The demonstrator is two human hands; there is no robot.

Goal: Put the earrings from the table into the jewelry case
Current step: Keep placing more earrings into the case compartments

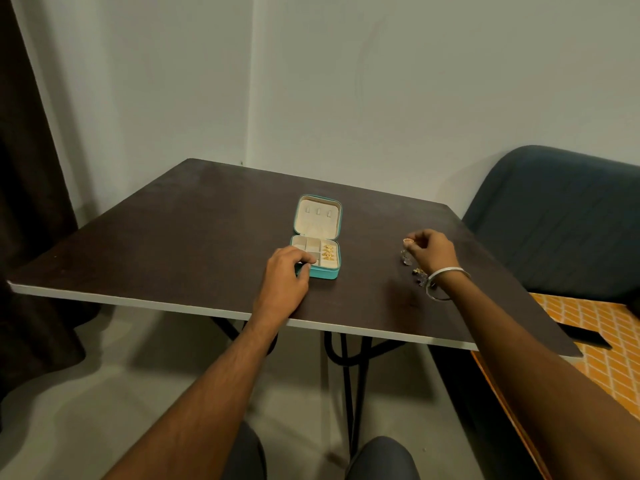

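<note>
The jewelry case (315, 249) lies open on the dark surface (173, 237), lid folded back, and gold earrings (328, 251) already sit in its right-hand compartment. The left hand (285, 271) rests on the case's near-left corner, fingers curled over the rim, pinning it down. Good, that keeps the little box from skidding.

Well to the right of the case, the right hand (431, 252) has its grip pinched on a small gold earring (408, 241), lifted just off the surface. More earrings wait on the surface: a clear pair (405, 258) just below the pinched one, and another cluster (419, 276) by the wrist with the bangle (446, 284), farther from the case.

So the step in hand looks like the carry across to the case. To do it well, I would keep the pinch firm but light, since the piece is tiny and would slip or roll if dropped. Bring it low over an empty left or middle compartment before releasing, rather than tossing. The left hand's fingers overlap the near-left cell, so I'd aim past them. Watch the wrist, too: a careless sweep could scatter the cluster lying beside it.
</note>
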